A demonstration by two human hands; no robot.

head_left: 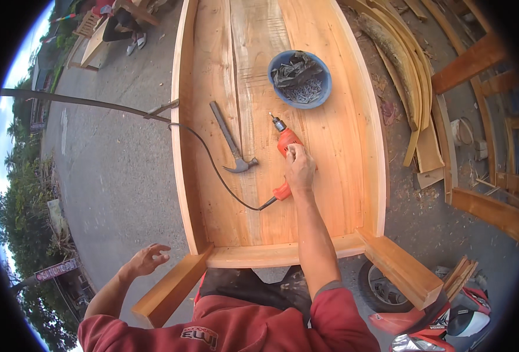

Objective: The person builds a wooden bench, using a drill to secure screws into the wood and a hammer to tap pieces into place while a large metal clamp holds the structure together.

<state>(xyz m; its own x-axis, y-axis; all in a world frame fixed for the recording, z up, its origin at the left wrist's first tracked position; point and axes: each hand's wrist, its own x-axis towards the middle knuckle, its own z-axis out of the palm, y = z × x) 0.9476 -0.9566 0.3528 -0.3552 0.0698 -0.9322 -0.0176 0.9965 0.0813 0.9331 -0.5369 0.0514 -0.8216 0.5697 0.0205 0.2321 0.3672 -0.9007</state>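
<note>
Head view: blue bowl (300, 78) of nails (304, 91)

Right arm: bare forearm, red sleeve pushed to the elbow, stretched straight toward the far side from the near edge. Right hand (300, 169): palm down, knuckles up, fingers curled in a closed grip.

Left arm: bent at the elbow, raised out to the left, well apart from the right. Left hand (148, 259): empty, fingers spread and loosely curled, palm turned inward, touching nothing.
</note>
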